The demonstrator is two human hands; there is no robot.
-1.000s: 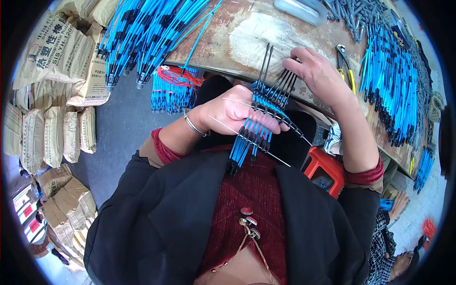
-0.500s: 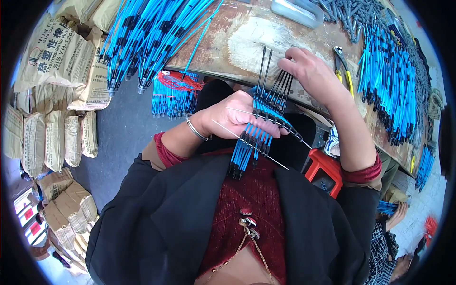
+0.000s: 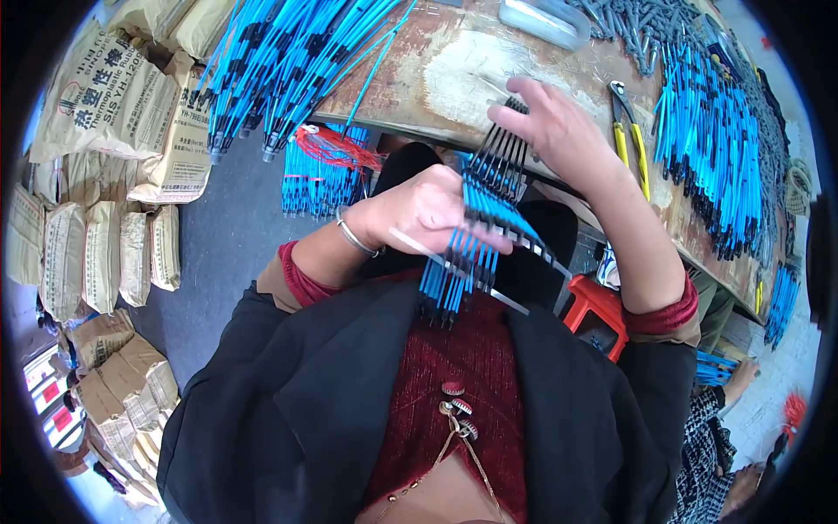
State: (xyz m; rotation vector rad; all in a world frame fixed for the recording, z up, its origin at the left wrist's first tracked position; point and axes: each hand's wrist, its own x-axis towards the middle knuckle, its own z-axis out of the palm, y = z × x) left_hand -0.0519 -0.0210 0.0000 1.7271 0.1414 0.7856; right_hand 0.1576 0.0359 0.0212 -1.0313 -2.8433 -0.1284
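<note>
A fanned bundle of thin blue sticks [image 3: 487, 204] with black fittings is gripped around its middle by my left hand [image 3: 428, 208], whose fingers are closed over it. Two thin pale strips cross the bundle; the lower strip [image 3: 510, 302] sticks out below my fingers and looks smeared by motion. At the upper end, black tips [image 3: 501, 150] spread toward the table. My right hand [image 3: 559, 131] has its thumb and fingers curled around the far ends of these tips. A short pale sliver shows beside its fingertips, too blurred to name.
On the worn table [image 3: 419, 65] lie yellow-handled pliers [image 3: 630, 144], a clear tray [image 3: 546, 24], grey parts [image 3: 624, 31] and blue stick piles [image 3: 711, 157]. An orange-red stool [image 3: 596, 307] stands below. Paper sacks [image 3: 105, 113] line the left. Another person's hand [image 3: 742, 380] shows lower right.
My right hand has shifted slightly up and left over the black tips. Two tips that stood apart are now gathered with the rest. The left hand keeps its hold, the bundle tilting slightly.
</note>
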